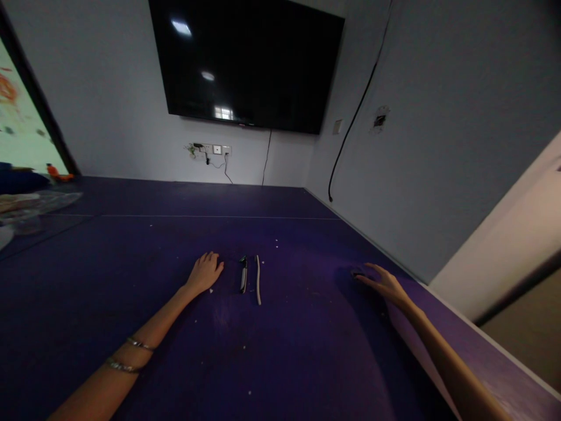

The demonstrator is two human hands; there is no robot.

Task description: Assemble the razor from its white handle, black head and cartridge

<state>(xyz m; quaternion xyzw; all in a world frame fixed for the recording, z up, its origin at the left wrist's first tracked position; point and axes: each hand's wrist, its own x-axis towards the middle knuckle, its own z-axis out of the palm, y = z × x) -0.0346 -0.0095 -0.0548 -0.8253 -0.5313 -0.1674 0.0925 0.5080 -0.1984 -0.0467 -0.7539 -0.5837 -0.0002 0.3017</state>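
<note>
My left hand (204, 273) rests palm down on the purple surface (289, 351), its fingers spread and nothing in them. Just to its right lies a razor (243, 278) with a light handle and dark head. Beside the razor, apart from it, is a toothbrush (258, 282) with a pale handle, roughly parallel. Far to the right, my right hand (387, 286) reaches in with thumb and fingers closing around a small dark, partly clear object (357, 273). Its kind is too small and dim to make out.
A black television (249, 64) hangs on the wall above sockets (217, 149) with cords. One black cable (355, 117) dangles down the right wall. Clear plastic (56, 202) and an orange item (56, 172) lie at the far left. White specks dot the surface.
</note>
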